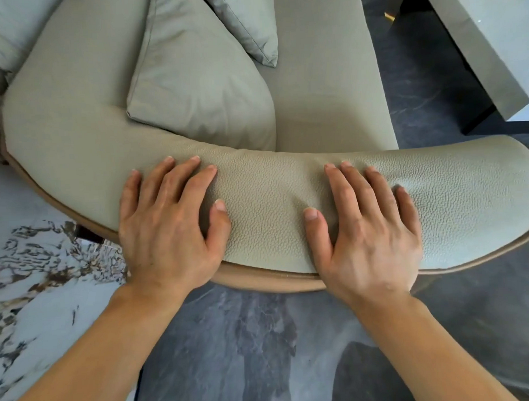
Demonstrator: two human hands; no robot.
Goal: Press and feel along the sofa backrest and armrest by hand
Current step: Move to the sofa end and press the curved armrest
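Both hands are laid flat on the curved padded top of a sofa, seen from above and behind.

At far left a pale marbled slab (29,283) is seen beside the sofa. The backrest (64,96) curves round from the upper left into the pebbled armrest (455,199) across the middle. The left hand (168,230) is pressed palm down on the padding, fingers spread wide, nothing held. Beyond it a cushion (199,82) is leaned against the backrest, a second cushion (245,24) behind it, on the seat (325,78). The right hand (366,235) is spread flat likewise, its fingers denting the leather. A tan trim (269,279) is seen under the wrists, dark floor (247,351) below. A grey surface (491,42) is seen at upper right.
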